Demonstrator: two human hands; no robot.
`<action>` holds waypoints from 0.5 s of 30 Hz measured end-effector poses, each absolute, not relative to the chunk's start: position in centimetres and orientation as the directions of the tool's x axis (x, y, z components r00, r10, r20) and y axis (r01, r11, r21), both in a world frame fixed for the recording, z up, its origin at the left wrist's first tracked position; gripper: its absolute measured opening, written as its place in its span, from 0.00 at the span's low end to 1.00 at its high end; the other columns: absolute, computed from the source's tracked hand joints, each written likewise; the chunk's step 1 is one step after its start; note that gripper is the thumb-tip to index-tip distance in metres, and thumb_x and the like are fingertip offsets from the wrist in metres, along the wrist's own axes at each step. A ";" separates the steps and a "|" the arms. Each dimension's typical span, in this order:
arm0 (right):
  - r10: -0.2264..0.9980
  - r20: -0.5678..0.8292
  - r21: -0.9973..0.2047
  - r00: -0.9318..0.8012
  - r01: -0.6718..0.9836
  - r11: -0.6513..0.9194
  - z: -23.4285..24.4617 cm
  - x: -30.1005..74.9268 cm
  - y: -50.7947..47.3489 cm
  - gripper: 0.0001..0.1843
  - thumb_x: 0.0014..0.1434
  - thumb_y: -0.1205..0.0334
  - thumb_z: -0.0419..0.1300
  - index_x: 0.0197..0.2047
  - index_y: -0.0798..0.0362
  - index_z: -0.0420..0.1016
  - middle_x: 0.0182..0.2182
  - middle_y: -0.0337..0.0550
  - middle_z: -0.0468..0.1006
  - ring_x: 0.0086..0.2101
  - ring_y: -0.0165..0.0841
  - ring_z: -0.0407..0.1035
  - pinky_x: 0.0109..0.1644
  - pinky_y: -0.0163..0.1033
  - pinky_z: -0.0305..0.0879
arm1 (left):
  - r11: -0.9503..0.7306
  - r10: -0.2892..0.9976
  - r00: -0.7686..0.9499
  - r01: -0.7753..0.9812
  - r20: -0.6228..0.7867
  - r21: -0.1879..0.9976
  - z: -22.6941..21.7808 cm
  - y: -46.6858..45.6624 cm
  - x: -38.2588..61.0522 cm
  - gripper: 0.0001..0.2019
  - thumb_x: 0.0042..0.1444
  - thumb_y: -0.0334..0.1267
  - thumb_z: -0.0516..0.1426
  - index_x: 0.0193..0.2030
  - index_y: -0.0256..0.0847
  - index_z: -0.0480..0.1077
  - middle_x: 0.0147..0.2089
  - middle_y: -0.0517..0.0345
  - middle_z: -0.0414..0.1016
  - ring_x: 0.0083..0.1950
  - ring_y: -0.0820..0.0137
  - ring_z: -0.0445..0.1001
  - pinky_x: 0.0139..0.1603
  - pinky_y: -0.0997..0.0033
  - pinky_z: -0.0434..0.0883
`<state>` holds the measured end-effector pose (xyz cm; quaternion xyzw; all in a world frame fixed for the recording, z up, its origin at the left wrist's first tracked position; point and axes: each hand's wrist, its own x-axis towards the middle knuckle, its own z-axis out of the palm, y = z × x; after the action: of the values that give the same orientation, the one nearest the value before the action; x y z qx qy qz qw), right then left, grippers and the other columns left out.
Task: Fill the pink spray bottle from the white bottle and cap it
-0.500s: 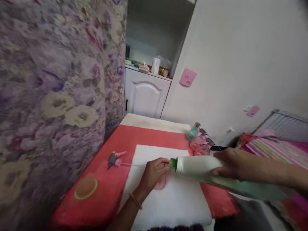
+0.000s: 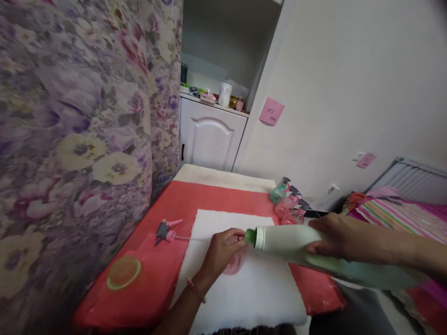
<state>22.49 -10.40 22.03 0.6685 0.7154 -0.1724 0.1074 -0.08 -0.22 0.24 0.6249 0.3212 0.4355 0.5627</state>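
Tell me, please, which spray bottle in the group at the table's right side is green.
The spray bottle farthest back and leftmost in that group is green; the other bottles there are pink.

Pink note (image 2: 271, 111), handwritten nos., prob. "243", "556"

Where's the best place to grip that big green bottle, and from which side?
Probably around the barrel of the green bottle, from above and the right, much where the right hand holds it. It is tipped nearly level, its neck pointing left toward the pink bottle, so that end is better kept clear; behind the neck it widens, giving more to wrap fingers around.
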 end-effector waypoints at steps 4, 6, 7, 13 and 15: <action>0.919 -0.385 -0.103 -0.083 0.994 0.047 22.1 22.3 -10.3 0.20 0.60 0.43 0.56 0.33 0.52 0.71 0.28 0.42 0.75 0.28 0.33 0.68 0.28 0.37 0.59 | -0.157 0.892 0.413 -0.097 0.183 0.983 0.0 -0.1 0.0 0.09 0.47 0.35 0.62 0.37 0.41 0.78 0.38 0.57 0.83 0.43 0.64 0.79 0.45 0.70 0.70; 0.919 -0.390 -0.090 -0.067 0.995 0.035 22.2 22.1 -10.3 0.19 0.59 0.43 0.56 0.33 0.52 0.71 0.28 0.42 0.75 0.28 0.33 0.68 0.28 0.37 0.58 | -0.158 0.893 0.411 -0.100 0.185 0.982 0.0 -0.1 0.0 0.09 0.48 0.35 0.62 0.37 0.41 0.78 0.38 0.56 0.83 0.43 0.64 0.79 0.45 0.70 0.70; 0.918 -0.392 -0.085 -0.061 0.996 0.030 22.3 22.0 -10.3 0.19 0.59 0.43 0.56 0.32 0.52 0.71 0.28 0.42 0.75 0.27 0.33 0.68 0.28 0.37 0.58 | -0.159 0.892 0.411 -0.100 0.187 0.982 0.0 -0.1 0.1 0.09 0.48 0.35 0.62 0.38 0.41 0.78 0.39 0.56 0.83 0.43 0.64 0.79 0.45 0.70 0.70; 0.912 -0.402 -0.110 -0.075 0.993 0.033 22.7 21.7 -10.5 0.19 0.60 0.45 0.55 0.33 0.54 0.70 0.28 0.44 0.75 0.28 0.33 0.68 0.28 0.36 0.57 | -0.164 0.890 0.416 -0.094 0.188 0.982 0.0 0.0 0.1 0.09 0.48 0.35 0.62 0.38 0.42 0.78 0.39 0.57 0.83 0.44 0.64 0.78 0.46 0.70 0.70; 0.911 -0.406 -0.104 -0.077 0.994 0.038 22.6 21.7 -10.4 0.20 0.60 0.44 0.55 0.33 0.54 0.70 0.28 0.44 0.75 0.28 0.34 0.68 0.28 0.36 0.58 | -0.163 0.890 0.416 -0.090 0.186 0.983 0.0 -0.1 0.0 0.09 0.48 0.35 0.62 0.38 0.42 0.78 0.39 0.57 0.83 0.44 0.64 0.78 0.47 0.70 0.70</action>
<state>21.70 -10.44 22.62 0.6696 0.7111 -0.1813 0.1148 0.04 -0.05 -0.02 0.6256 0.3197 0.4358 0.5626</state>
